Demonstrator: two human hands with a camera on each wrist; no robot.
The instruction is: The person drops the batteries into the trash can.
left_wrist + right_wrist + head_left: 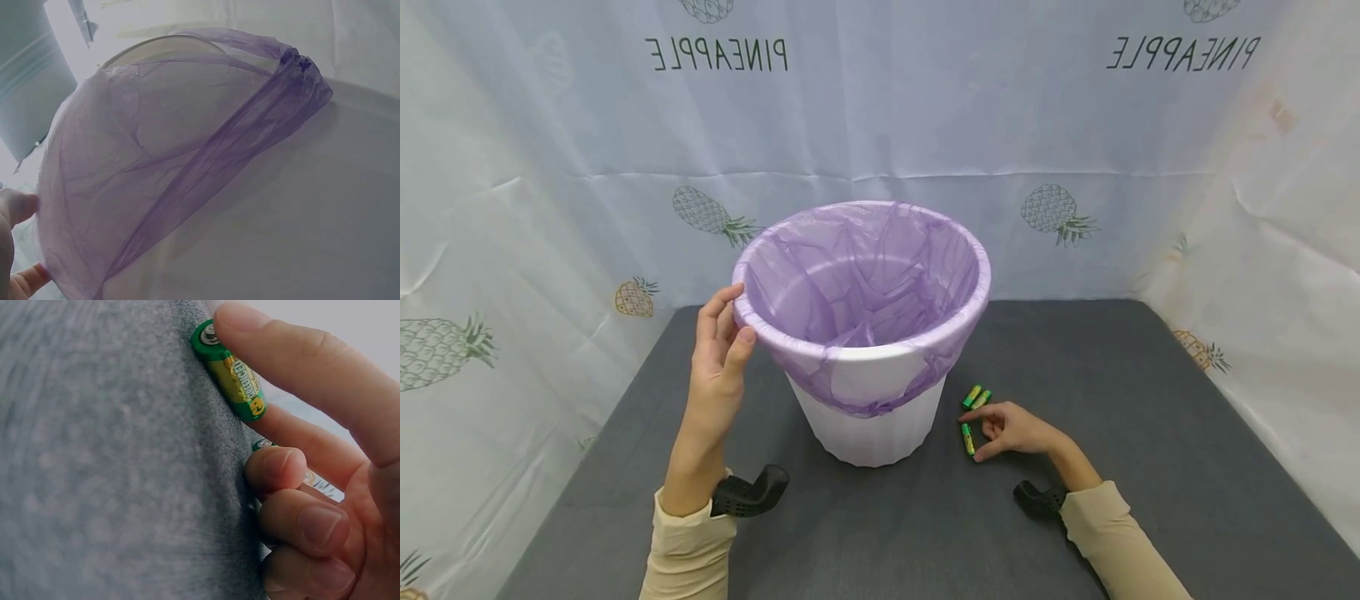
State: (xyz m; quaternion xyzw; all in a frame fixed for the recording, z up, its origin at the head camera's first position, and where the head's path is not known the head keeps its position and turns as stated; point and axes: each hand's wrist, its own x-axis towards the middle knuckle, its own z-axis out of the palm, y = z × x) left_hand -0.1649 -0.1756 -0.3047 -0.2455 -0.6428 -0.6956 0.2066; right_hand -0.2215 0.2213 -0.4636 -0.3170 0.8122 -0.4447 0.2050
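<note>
A white trash can (865,429) stands lined with a purple trash bag (880,400), its edge folded over the rim. My left hand (718,371) touches the can's left side at the rim, with thumb and fingertips apart on the bag-covered outside. In the left wrist view, fingertips (25,206) rest against the bag. To the right of the can, my right hand (1018,432) pinches a green battery (967,439) end to end between thumb and index finger, its other fingers curled in. Two more green batteries (976,397) lie side by side just beyond that hand.
A dark grey tabletop (1120,375) lies under everything. Pale curtains (880,108) printed with pineapples hang behind the table and along both sides. Each wrist wears a black camera mount (751,493).
</note>
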